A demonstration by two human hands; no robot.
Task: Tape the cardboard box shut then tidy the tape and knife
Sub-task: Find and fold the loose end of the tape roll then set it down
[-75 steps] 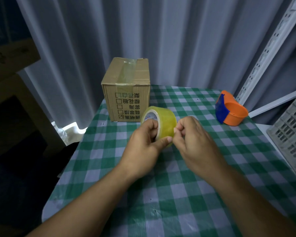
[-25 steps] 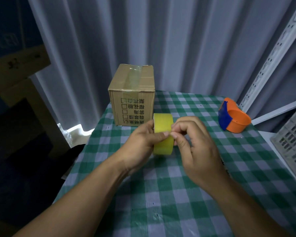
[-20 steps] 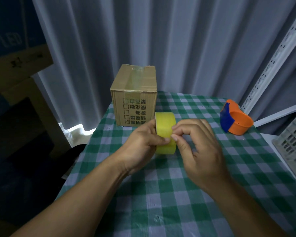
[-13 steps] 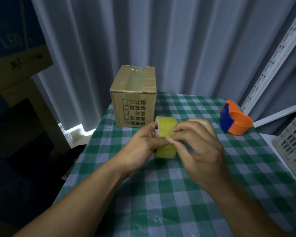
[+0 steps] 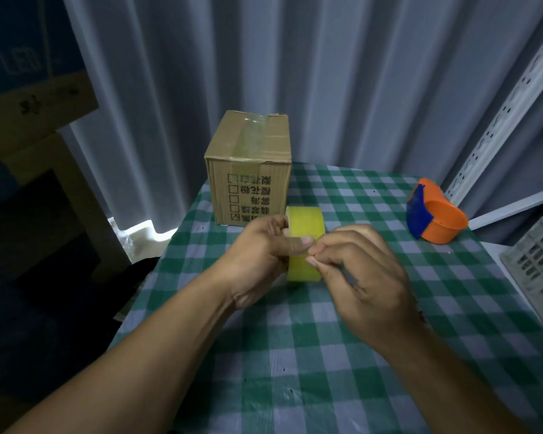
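Observation:
A yellow tape roll (image 5: 305,223) is held upright above the table, its band facing me. My left hand (image 5: 264,255) grips it from the left, thumb pressed across the band. My right hand (image 5: 358,270) pinches with thumb and forefinger at the roll's right edge; whether a tape end is between those fingers I cannot tell. The cardboard box (image 5: 251,170) stands at the table's far left, flaps down, clear tape along its top seam and over the front edge. No knife is visible apart from the orange and blue tape cutter (image 5: 433,214) at the far right.
The table carries a green and white checked cloth (image 5: 295,355). A grey plastic crate (image 5: 539,264) sits past the right edge, with a white slotted shelf post (image 5: 502,120) behind it. Grey curtains hang behind the table. A wooden frame (image 5: 38,126) stands on the left.
My left hand has turned the roll from showing its core to band-on. My right fingers have kept picking along the band and now pinch at its right edge. Box and cutter have not moved.

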